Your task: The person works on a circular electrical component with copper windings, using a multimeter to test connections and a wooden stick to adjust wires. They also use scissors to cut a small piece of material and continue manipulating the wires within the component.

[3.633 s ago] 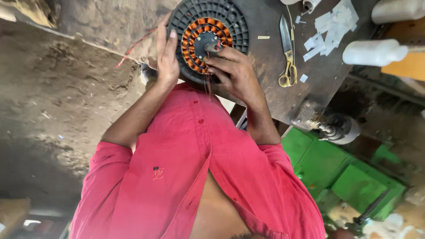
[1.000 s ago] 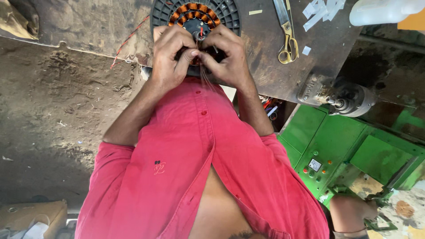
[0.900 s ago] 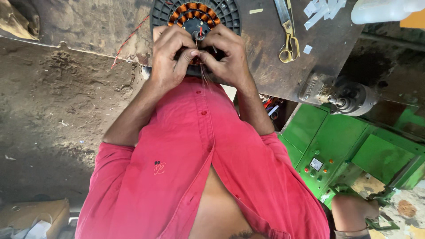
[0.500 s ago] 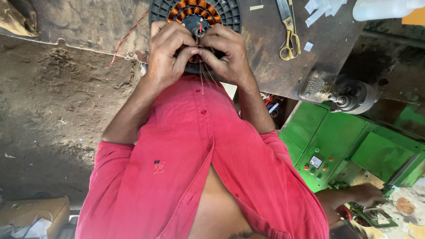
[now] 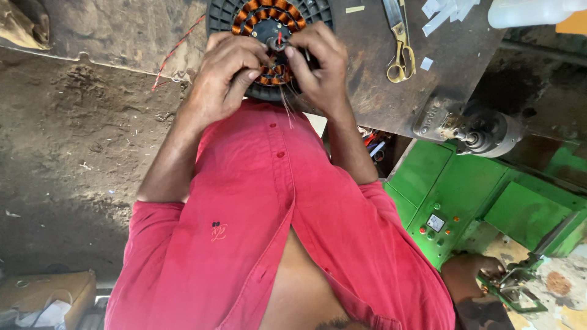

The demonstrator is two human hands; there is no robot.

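1. The stator (image 5: pixel 269 24), a round black disc with a ring of copper-orange coils, lies on the dark bench (image 5: pixel 373 91), at the bench edge nearest to the person.
2. The left hand (image 5: pixel 227 76) rests on the lower left part of the stator. Its fingers are curled, and thumb and forefinger are pressed together at the coils near the centre.
3. The right hand (image 5: pixel 318 64) covers the lower right part of the stator. Its fingertips are pinched together just beside the left fingertips, so the two hands almost touch over the centre of the stator.
4. Thin wires (image 5: pixel 286 107) hang down from under the hands, over the lower rim of the stator. I cannot tell which hand grips them.
5. A twisted red and black cord (image 5: pixel 174 52) runs away from the left side of the stator, over the bench edge.
6. Scissors (image 5: pixel 398 43) with yellow handles lie on the bench, right of the stator and well apart from the right hand.
7. White paper pieces (image 5: pixel 446 9) lie further right of the scissors, and a white bottle (image 5: pixel 526 12) lies beyond them.
8. A grey metal motor (image 5: pixel 483 131) sits under the bench edge, right and below of the stator.
9. A green machine (image 5: pixel 477 201) stands below the motor; another person's hand (image 5: pixel 471 275) is at its lower part.
10. The person wears a red shirt (image 5: pixel 263 232), directly below the stator.
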